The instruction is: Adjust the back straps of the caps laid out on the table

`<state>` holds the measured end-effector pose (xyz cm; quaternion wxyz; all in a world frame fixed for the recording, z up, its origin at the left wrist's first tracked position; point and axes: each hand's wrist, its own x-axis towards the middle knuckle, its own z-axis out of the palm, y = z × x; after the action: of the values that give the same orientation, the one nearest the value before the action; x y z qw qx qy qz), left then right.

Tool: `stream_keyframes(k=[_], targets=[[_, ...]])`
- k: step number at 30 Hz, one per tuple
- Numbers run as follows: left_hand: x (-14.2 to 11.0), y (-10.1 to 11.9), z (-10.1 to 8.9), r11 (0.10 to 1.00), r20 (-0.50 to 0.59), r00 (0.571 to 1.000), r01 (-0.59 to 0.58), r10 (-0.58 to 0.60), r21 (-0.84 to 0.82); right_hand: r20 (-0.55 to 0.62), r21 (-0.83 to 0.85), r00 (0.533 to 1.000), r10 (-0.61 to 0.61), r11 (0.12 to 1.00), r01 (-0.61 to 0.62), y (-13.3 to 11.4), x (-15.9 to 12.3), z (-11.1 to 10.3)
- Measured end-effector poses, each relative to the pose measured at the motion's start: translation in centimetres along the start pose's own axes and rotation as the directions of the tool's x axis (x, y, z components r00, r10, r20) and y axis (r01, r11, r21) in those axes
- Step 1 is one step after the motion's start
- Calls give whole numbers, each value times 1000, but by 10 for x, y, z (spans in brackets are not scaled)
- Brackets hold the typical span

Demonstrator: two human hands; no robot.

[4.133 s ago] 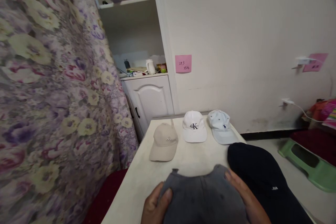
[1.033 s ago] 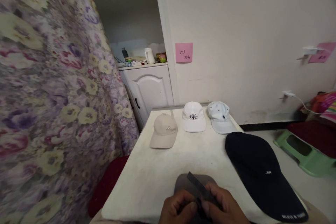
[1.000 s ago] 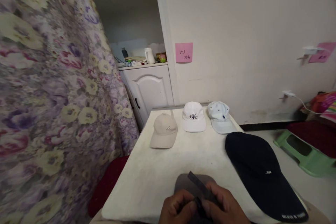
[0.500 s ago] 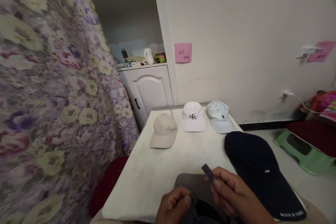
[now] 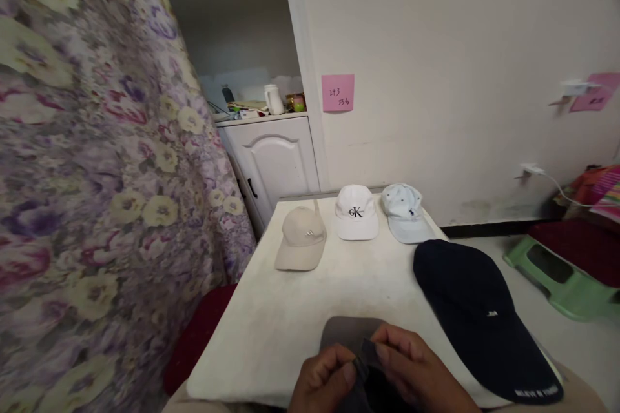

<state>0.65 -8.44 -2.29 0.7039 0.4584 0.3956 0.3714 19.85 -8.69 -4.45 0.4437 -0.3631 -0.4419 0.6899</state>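
Strap (image 5: 370, 352), lower centre, pinched in our right hand (image 5: 411, 361), now nearer left hand (image 5: 325, 375) pinching edge of grey cap (image 5: 343, 330); ends seemingly joinable.

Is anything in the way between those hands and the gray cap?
Nothing visible is. The left hand's grip and the right hand's grip both pinch dark strap parts of the gray cap directly. The navy cap lies off to the right, not between.
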Motion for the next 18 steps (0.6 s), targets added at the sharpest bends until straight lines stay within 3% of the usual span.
stream_keyframes(k=[4, 10, 18], targets=[[0, -4, -3, 1000, -11, 1000, 4, -4, 8, -12, 81, 999, 38, 996, -37, 2, 4, 5], [-1, -7, -5, 1000, -5, 1000, -5, 5, 7, 64, 249, 994, 87, 963, -101, 8, 7, 10], [1, -10, -7, 998, 17, 1000, -2, 1, 63, 178, 381, 982, 68, 915, -132, 15, 7, 14]])
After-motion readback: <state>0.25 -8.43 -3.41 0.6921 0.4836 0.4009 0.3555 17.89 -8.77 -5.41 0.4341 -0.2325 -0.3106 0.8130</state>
